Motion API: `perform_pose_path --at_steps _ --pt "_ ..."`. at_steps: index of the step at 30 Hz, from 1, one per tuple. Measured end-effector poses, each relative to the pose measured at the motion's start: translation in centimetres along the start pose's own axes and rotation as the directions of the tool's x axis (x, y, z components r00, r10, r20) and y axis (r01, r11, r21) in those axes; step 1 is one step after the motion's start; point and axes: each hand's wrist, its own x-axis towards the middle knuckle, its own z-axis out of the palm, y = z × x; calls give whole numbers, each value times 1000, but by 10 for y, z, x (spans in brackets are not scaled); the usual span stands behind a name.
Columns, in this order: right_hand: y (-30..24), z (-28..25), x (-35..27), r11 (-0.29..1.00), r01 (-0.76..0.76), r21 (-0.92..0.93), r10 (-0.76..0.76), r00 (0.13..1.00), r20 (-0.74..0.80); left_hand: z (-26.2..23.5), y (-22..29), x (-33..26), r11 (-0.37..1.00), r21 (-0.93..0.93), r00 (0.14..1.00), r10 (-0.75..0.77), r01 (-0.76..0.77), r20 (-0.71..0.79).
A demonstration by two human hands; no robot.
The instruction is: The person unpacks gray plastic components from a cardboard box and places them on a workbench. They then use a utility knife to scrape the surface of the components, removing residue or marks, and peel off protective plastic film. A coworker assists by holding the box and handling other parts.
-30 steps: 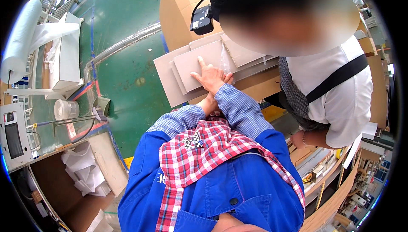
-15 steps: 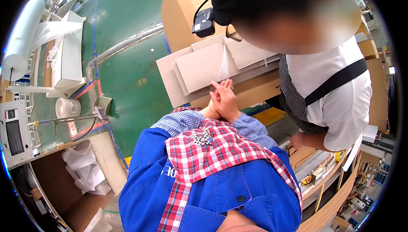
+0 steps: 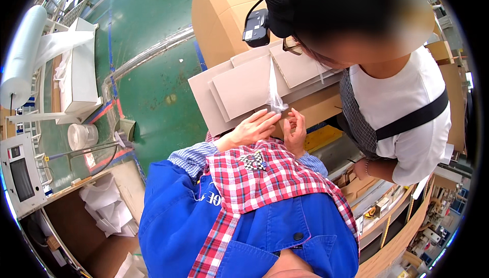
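Observation:
A stack of flat grey-brown cardboard sheets (image 3: 239, 92) lies tilted in front of my chest. A crumpled strip of clear plastic film (image 3: 273, 90) runs down its middle. My left hand (image 3: 252, 128) rests flat on the lower edge of the sheets, fingers stretched, fingertips at the strip's lower end. My right hand (image 3: 294, 133) is just to the right, fingers half curled and apart, close to the same end of the strip. I cannot tell whether either hand pinches the film. My blue overalls and checked shirt hide my forearms.
A co-worker in a white shirt with a dark strap (image 3: 402, 120) leans over the sheets from the right. A big cardboard box (image 3: 224, 13) stands behind. To the left are a white foam roll (image 3: 23, 54), a white box (image 3: 81, 69), a control unit (image 3: 20, 173) and an open carton of white paper (image 3: 102, 206).
My left hand slid from the middle of the sheets down to their lower edge. The hands came together, then parted. The plastic strip now shows between them.

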Motion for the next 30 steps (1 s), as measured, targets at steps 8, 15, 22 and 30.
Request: perform_pose_path --at_steps 8,15,22,30 --pt "3 14 7 993 -83 -82 82 996 -16 -2 -72 -16 734 246 747 -663 633 54" --pt "29 11 -1 929 -366 -46 352 917 -185 3 -57 -20 778 267 780 -614 569 126" --pt "38 -1 17 920 -392 6 383 897 -221 8 -73 4 698 316 717 -693 643 72" --pt "44 -7 88 912 -390 127 407 898 -166 27 -69 37 834 159 827 -547 528 126"
